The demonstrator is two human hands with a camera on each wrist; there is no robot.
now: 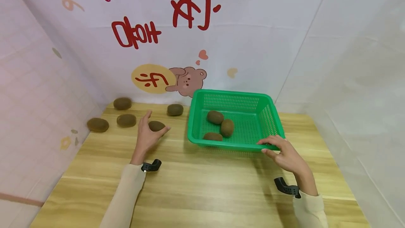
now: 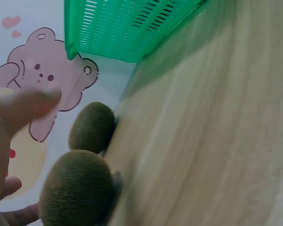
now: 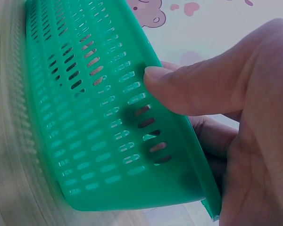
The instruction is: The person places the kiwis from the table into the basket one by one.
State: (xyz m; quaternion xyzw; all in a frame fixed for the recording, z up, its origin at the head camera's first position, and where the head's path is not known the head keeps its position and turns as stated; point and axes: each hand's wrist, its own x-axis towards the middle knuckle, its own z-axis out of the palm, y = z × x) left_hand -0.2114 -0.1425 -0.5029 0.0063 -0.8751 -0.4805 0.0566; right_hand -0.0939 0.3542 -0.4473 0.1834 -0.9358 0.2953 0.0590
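My left hand [image 1: 147, 135] is spread around a brown kiwi [image 1: 156, 126] on the wooden table, thumb and fingers apart. In the left wrist view the thumb stands clear of this kiwi [image 2: 78, 188]; whether any fingertip touches it is hidden. Just beyond lies another kiwi [image 1: 175, 109]. With my right hand [image 1: 287, 156] I grip the near right rim of a green plastic basket [image 1: 231, 145]. The thumb [image 3: 179, 87] presses the outer wall, while the other fingers reach inside. Three kiwis [image 1: 227, 128] lie in the basket's left part.
Three more kiwis [image 1: 126, 120] lie on the table's left side, near the back and left walls. White printed sheets [image 1: 253, 45] cover the walls around the wooden table [image 1: 202, 185]. A black wrist camera [image 1: 286, 187] sits on each wrist.
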